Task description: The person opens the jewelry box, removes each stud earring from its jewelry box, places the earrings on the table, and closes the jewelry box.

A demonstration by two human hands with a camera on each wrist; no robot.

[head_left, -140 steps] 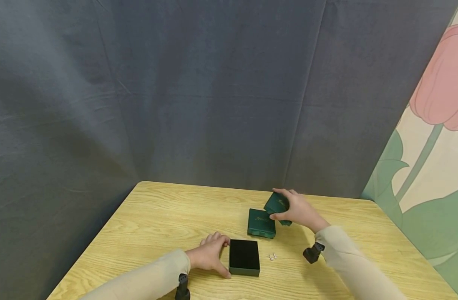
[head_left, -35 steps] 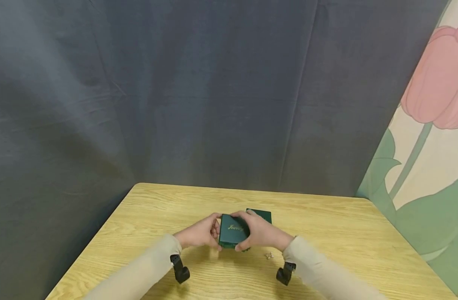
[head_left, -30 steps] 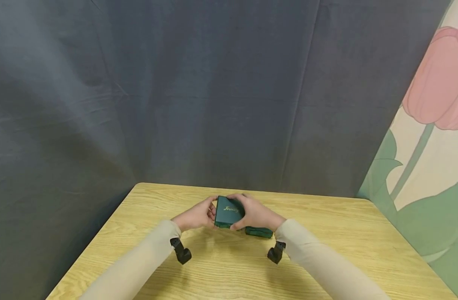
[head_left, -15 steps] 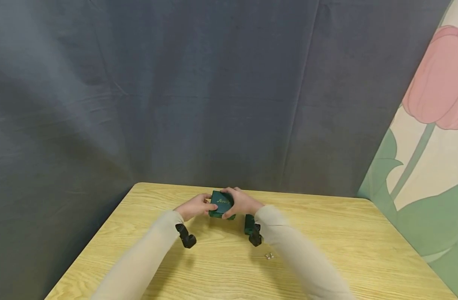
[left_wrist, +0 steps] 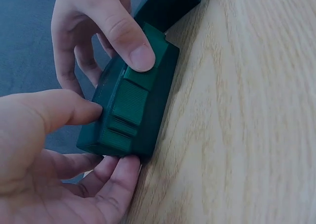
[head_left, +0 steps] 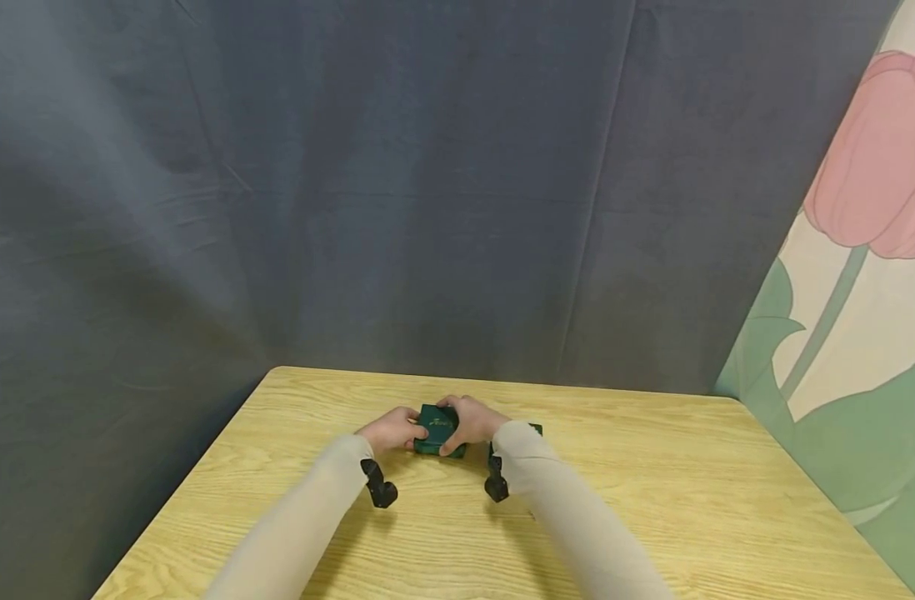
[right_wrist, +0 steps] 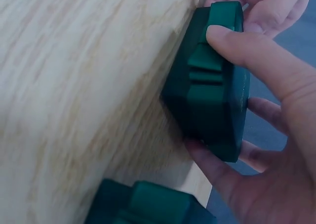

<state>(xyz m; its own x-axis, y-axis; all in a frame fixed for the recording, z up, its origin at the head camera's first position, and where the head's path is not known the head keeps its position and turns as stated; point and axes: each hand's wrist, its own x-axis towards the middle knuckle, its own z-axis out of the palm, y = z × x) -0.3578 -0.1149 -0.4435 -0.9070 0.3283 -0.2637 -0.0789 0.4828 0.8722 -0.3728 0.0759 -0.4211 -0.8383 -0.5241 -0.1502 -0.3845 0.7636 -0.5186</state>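
Observation:
A dark green jewelry box (head_left: 438, 427) with gold lettering on top and a ribbon bow on its front side is held between both hands, low at the table top. My left hand (head_left: 392, 431) grips its left end, thumb on the upper edge and fingers under the side, as the left wrist view shows. From the right, my right hand (head_left: 474, 419) grips the same box, its thumb pressing on the ribbon bow (right_wrist: 212, 51). A second green box (head_left: 536, 428) stands just right of it, mostly behind the right wrist. The small earrings are almost wholly hidden by the right sleeve.
The wooden table (head_left: 427, 542) ends at a dark grey curtain (head_left: 442, 208) behind. A tulip-patterned wall panel (head_left: 862, 250) stands at the right. Black wrist cameras sit under both forearms.
The right hand brought a green lid from beside the second box to the open black-lined box by the left hand. Both hands then carried the covered box back and left, and lowered it.

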